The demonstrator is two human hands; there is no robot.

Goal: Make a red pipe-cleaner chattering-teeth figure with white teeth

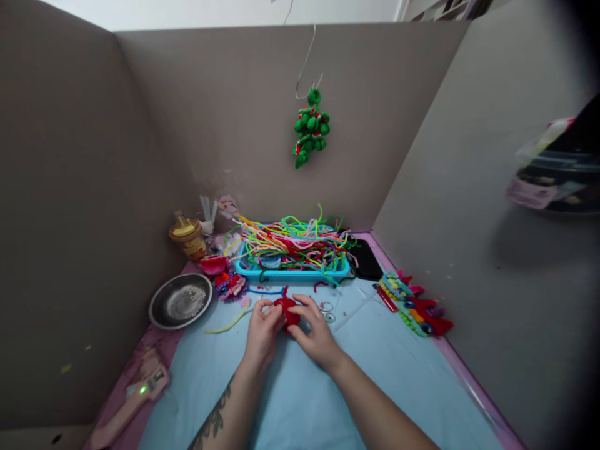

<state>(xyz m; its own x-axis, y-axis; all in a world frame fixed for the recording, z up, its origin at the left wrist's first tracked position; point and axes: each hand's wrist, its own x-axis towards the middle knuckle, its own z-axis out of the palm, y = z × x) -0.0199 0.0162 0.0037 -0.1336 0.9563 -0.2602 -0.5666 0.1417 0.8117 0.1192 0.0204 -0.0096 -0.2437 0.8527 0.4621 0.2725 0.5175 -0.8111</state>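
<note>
A small red fuzzy craft piece [287,310] sits between both my hands just above the light blue mat [300,387]. My left hand [262,331] pinches its left side with fingers curled. My right hand [316,334] closes over its right side from above. Behind them stands a turquoise tray [293,272] heaped with pipe cleaners [293,244] in many colours. A loose red strand [284,291] and a blue strand [265,291] lie just in front of the tray.
A steel bowl [180,301] sits at left, a pink glue gun [135,397] near the front left corner. Finished colourful pieces [415,306] lie at right, scissors [327,310] by my right hand, a black phone [365,259] beside the tray. A green ornament [310,128] hangs on grey partition walls.
</note>
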